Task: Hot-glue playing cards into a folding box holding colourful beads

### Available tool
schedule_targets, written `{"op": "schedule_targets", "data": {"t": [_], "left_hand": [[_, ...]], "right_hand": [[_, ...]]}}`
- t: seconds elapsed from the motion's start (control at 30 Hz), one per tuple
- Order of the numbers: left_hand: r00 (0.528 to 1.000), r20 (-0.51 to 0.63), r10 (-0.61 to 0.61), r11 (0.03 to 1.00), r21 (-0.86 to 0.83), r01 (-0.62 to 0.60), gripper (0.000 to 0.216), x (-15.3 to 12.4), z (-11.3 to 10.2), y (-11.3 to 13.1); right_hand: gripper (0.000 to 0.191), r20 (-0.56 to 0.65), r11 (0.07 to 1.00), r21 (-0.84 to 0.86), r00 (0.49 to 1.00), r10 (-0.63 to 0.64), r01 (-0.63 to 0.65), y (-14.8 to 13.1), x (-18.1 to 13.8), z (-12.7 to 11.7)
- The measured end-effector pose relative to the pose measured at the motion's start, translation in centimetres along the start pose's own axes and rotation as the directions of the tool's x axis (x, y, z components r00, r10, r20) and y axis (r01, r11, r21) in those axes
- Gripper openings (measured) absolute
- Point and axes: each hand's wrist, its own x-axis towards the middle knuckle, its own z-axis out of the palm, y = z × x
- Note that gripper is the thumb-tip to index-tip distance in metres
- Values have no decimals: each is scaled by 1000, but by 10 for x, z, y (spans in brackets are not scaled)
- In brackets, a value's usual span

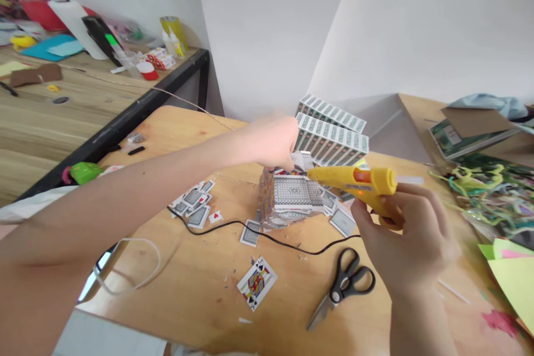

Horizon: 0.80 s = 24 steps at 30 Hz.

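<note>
My right hand [411, 236] is wrapped round a yellow hot glue gun [354, 179], whose nozzle points left over a block built of playing cards [293, 193]. A small orange light glows on the gun. Reaching across from the left, my left hand [273, 142] is at the block's back edge, its fingers curled down. Motion blurs it, and what its fingertips grip is hidden. Beside the fingers a patterned card [302, 160] shows. Scissors [344, 283] lie partly spread in front of the glue gun. A jack of spades [257, 283] lies face up nearby.
A black cord [233, 223] runs across the table [187, 289]. Loose cards [194, 200] are scattered left of the block. Two long rows of card boxes [331, 136] stand behind it. Coloured scraps [479, 189] heap at right; a cluttered wooden desk [83, 100] stands at upper left.
</note>
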Motion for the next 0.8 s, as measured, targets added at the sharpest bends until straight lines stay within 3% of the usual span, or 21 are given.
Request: {"op": "schedule_targets", "data": {"t": [0.4,0.6,0.8], "left_hand": [[1000,-5,12,1000,-14,-12,14,-1,1,0],[1000,-2,16,1000,-12,-16,15,-1,2,0],[1000,-16,26,1000,-12,-26,14,-2,3,-2]], "right_hand": [[21,-28,993,-11,993,-118,118,6,8,-6],[21,8,995,44,995,-95,94,2,7,1],[21,26,994,26,994,-105,104,4,14,-10]]}}
